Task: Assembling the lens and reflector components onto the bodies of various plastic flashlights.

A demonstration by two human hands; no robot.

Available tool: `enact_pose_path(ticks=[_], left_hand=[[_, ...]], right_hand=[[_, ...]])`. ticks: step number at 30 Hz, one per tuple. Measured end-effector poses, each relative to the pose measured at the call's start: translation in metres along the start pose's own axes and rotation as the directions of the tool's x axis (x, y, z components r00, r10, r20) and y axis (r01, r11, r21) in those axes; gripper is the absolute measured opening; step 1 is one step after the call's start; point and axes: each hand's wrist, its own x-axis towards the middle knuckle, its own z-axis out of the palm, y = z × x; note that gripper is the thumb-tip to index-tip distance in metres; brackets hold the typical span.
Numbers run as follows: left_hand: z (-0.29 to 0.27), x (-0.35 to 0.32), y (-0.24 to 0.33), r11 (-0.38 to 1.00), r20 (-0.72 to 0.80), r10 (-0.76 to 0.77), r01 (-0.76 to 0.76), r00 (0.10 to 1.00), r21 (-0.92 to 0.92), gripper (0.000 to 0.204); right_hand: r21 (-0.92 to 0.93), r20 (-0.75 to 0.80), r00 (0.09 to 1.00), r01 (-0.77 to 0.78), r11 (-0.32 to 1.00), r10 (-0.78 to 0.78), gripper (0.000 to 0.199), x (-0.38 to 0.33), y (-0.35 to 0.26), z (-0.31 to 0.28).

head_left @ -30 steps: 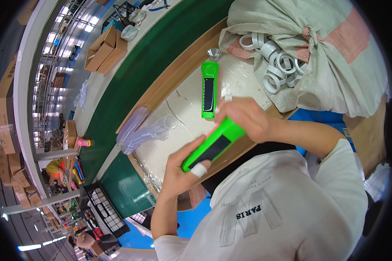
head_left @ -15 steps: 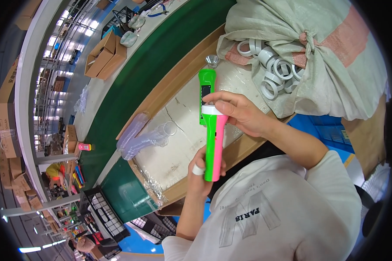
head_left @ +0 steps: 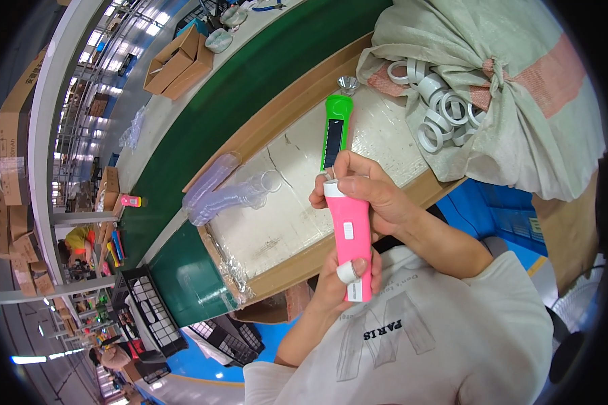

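Note:
A pink flashlight (head_left: 352,233) with a white switch is held tilted in front of my chest. Around its lower body my left hand (head_left: 329,283) is closed, with a white band on the thumb. My right hand (head_left: 384,202) pinches the white ring (head_left: 332,188) at the flashlight's head, its fingers wrapped over the end. Just beyond lies a green flashlight body (head_left: 338,115) with a dark panel. A shiny reflector cup (head_left: 348,84) sits at its far end.
Several white rings (head_left: 431,135) spill from a woven sack (head_left: 466,40) at the right. Stacked clear plastic cups (head_left: 226,196) lie on the cardboard-edged tray (head_left: 277,260). An open carton (head_left: 179,64) stands on the far ledge. Black crates (head_left: 152,317) stand at lower left.
The flashlight has been turned, so its pink side with the switch now faces up instead of the green-and-pink seam. My right fingers wrap further around the head. The whole view has shifted slightly.

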Motion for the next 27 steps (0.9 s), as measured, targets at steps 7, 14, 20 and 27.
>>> enact_pose_path(ticks=[7, 14, 20, 27], left_hand=[[0.008, -0.018, -0.012, 0.951, 0.242, -0.014, 0.088, 0.97, -0.297, 0.055], [-0.024, 0.011, -0.007, 0.256, 0.043, 0.558, -0.221, 0.829, 0.941, 0.036], [-0.025, 0.014, 0.016, 0.952, -0.181, 0.109, -0.05, 0.977, 0.303, 0.036], [-0.07, 0.049, 0.07, 0.991, -0.178, 0.103, -0.085, 0.979, 0.107, 0.041]], right_hand=[[0.383, 0.181, 0.981, 0.0, 0.924, -0.075, 0.032, -0.011, 0.01, 0.005], [-0.128, -0.005, 0.993, 0.112, 0.985, -0.114, 0.032, -0.011, 0.002, -0.007], [-0.01, -0.166, 0.984, -0.071, 0.997, 0.068, 0.035, 0.002, 0.0, -0.026], [-0.994, -0.092, 0.946, -0.107, -0.031, -0.311, 0.029, 0.022, -0.044, -0.051]])
